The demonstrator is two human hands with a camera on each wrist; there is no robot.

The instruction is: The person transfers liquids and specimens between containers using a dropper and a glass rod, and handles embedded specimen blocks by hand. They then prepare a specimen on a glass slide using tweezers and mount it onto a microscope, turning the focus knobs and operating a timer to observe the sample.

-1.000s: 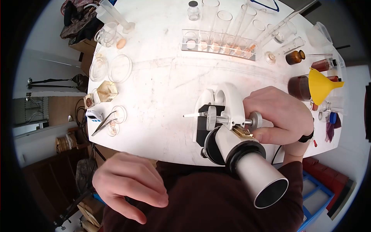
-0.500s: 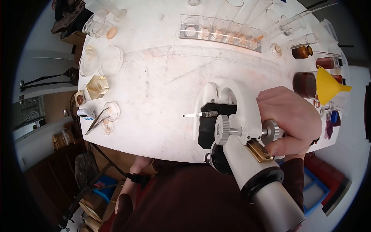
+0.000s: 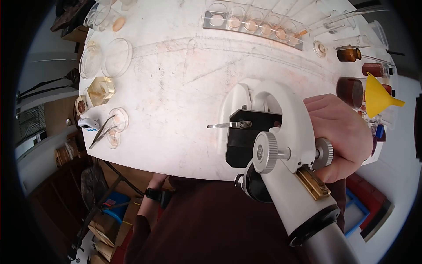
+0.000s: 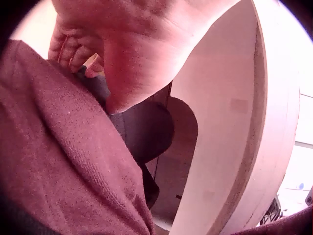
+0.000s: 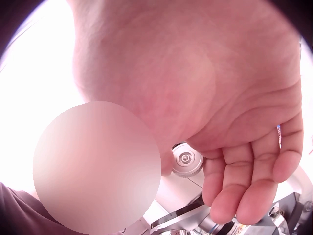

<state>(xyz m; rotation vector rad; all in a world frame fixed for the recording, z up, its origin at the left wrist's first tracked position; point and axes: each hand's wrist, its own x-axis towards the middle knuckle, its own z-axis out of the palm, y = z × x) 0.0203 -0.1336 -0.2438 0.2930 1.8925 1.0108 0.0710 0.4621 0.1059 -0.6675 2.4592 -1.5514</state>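
Note:
A white microscope (image 3: 246, 94) with a black stage (image 3: 246, 147) and metal clip stands near the table's front edge, its tube tilted toward the person. My right hand (image 3: 340, 136) is at its right side, thumb and forefinger on either side of the ribbed focus knob (image 5: 187, 159). In the right wrist view the other fingers (image 5: 254, 200) curl loosely beside the stage. My left hand (image 4: 142, 54) is down by the dark red shirt, below the table edge. Its fingers curl loosely, partly hidden, and nothing shows in them.
Along the back stands a rack (image 3: 255, 26) of glass tubes. At right are a brown bottle (image 3: 347, 54), a jar of dark liquid (image 3: 349, 92) and a yellow funnel (image 3: 379, 97). Tweezers (image 3: 101, 132), petri dishes (image 3: 117, 57) and a resin block (image 3: 101, 91) lie at left.
My left hand has dropped from in front of the torso to below the table edge. My right hand stays at the microscope's knob, while the head view has shifted and drawn nearer.

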